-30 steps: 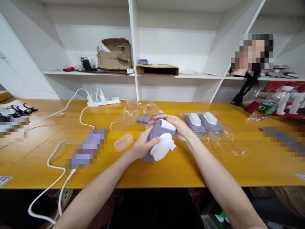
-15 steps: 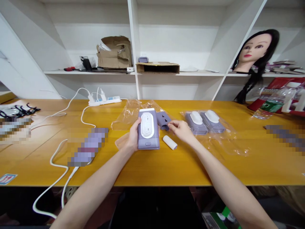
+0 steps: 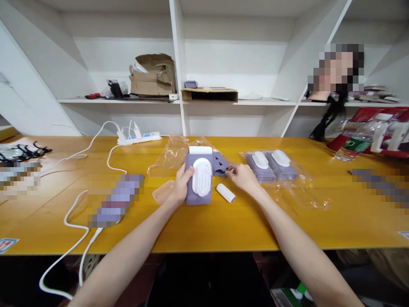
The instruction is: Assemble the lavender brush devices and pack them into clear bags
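A person's left hand clasps a lilac plastic gadget flat on a yellow table, with the fingers curled over its edge and the thumb beside a white oval cover. The right hand reaches across, its fingertips at a small, darker lilac piece with holes, which lies against the gadget's far corner; whether they grasp it or only touch it, no one can tell from this view. A short white roller lies just right of the gadget, and a peach plastic tray sits just left of the left hand. The gadget looks light and stiff (its smooth shell may prove slippery), so its long sides seem the surest place to hold it. A clear plastic bag lies behind it, and 2 more lilac gadgets rest to the right.
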